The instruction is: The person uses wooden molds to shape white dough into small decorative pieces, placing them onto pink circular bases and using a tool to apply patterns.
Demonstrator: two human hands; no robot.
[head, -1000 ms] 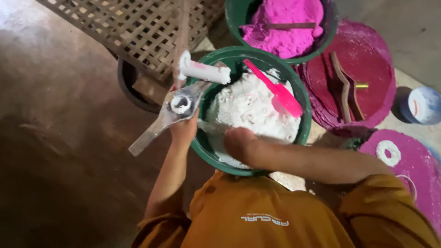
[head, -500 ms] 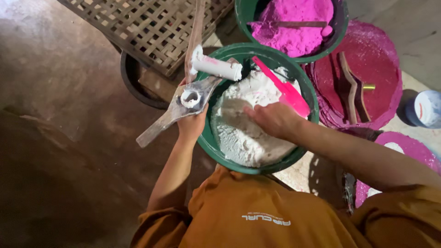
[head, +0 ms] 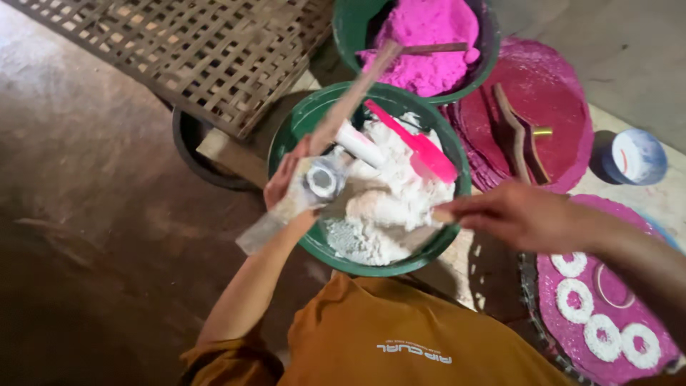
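Two hands work over a green basin of white dough at the centre of the frame. Nearest the camera, at bottom, is the person's orange shirt. The left hand is closed around a metal press mould with a round opening, held over the basin's left rim; a wooden stick slants up from it, and a white tube lies just beyond. The right hand, which half a second ago was sunk in the dough, has come out to the basin's right rim, fingers pinched on a small pale lump, probably dough; blur leaves that unsure. The mould has swung inward over the dough, so a fresh pinch looks ready for loading.

At lower right, a pink woven tray carries white rings, touching in a row, with bare room along its right part. A pink spatula rests on the dough. Farther, at top, a second green basin holds pink dough; a dark pink tray bears wooden pieces, and a small white bowl stands at the right edge. A bamboo lattice crowds the upper left; the floor at left lies open.
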